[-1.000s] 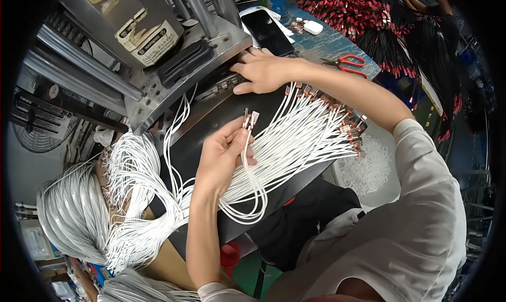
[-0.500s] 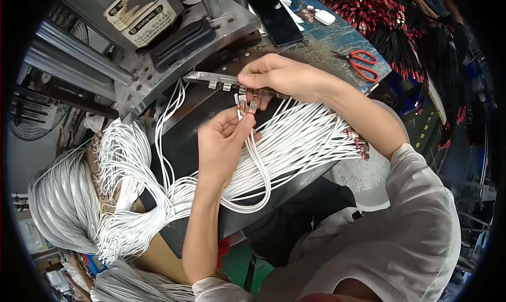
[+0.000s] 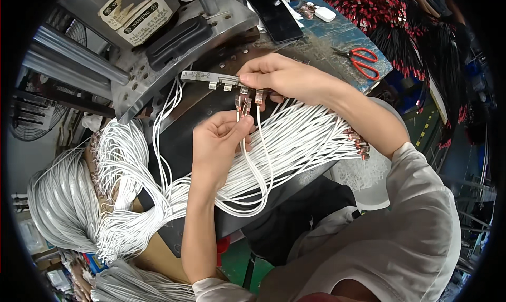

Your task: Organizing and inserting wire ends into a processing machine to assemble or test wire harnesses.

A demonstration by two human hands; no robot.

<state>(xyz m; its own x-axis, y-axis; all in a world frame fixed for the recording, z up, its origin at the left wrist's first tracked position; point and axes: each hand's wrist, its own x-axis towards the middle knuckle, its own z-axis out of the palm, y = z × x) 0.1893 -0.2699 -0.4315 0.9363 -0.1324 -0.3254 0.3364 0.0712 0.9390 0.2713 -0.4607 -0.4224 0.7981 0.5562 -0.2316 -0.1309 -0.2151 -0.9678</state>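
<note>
My right hand (image 3: 279,78) pinches a narrow metal bar (image 3: 195,75) with small metal tabs along its lower edge. One white cable's connector (image 3: 259,97) sits against the bar just below my right fingers. Close under the bar, my left hand (image 3: 216,146) is closed on a few white cables near their ends. Their metal connectors (image 3: 242,102) stick up past my left thumb and fingertips. From there the cables loop down toward my lap. Beneath both hands, a bundle of white cables (image 3: 300,131) lies across a black surface (image 3: 184,144).
A machine's steel plate (image 3: 232,20) with posts stands at the upper left. On the blue bench lie a phone (image 3: 274,17), red-handled cutters (image 3: 363,62) and a white case (image 3: 325,14). Coiled cables (image 3: 63,202) rest at the left. Red-tipped black cables (image 3: 363,10) fill the far right.
One cable's connector has left my left fingers and is now at the bar under my right hand. My left hand has shifted slightly left, and the bar has tilted a little.
</note>
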